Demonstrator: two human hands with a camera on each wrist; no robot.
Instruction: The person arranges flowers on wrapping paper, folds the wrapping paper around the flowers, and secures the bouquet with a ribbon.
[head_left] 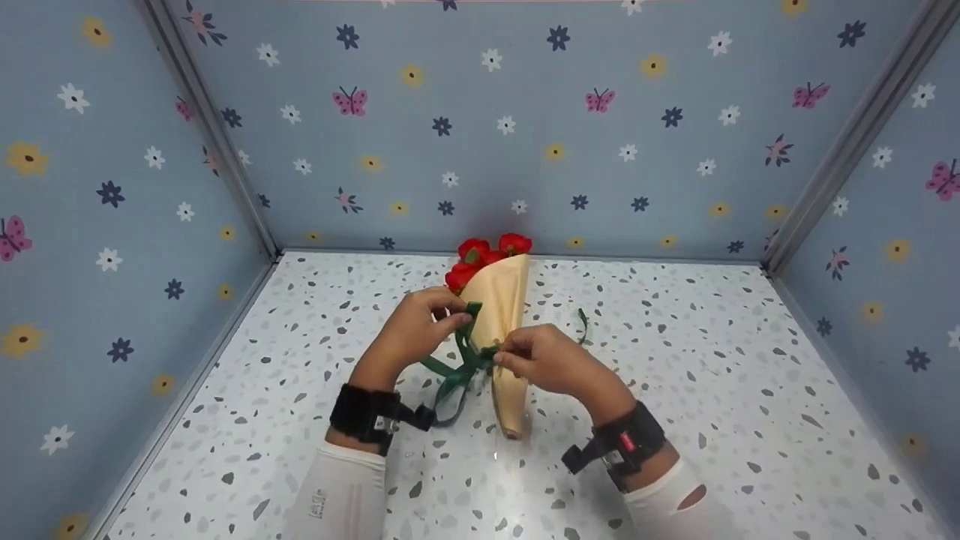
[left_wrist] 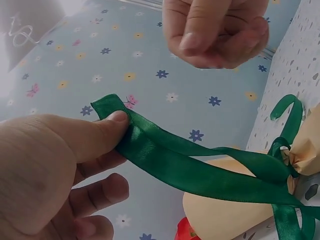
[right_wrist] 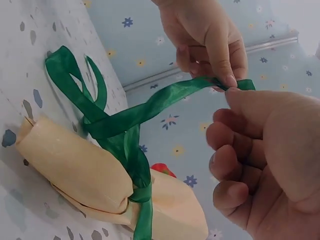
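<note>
A bouquet of red flowers (head_left: 514,244) in cream wrapping paper (head_left: 499,296) lies on the speckled table, its blooms toward the back wall. Green ribbon (left_wrist: 200,177) is tied round its narrow middle, with loops and loose tails. The left hand (head_left: 416,322) pinches one ribbon end between thumb and fingers and draws it away from the knot. The right hand (head_left: 551,360) is on the other side, its fingers loosely curled. In the left wrist view, the right hand (left_wrist: 217,32) hovers apart from the stretched ribbon, with nothing visible in it.
A short curled piece of green ribbon (head_left: 583,325) shows on the table to the right of the bouquet. Flower-patterned blue panels (head_left: 465,150) stand behind and at both sides of the table (head_left: 712,390). Each wrist wears a black strap mount (head_left: 630,442).
</note>
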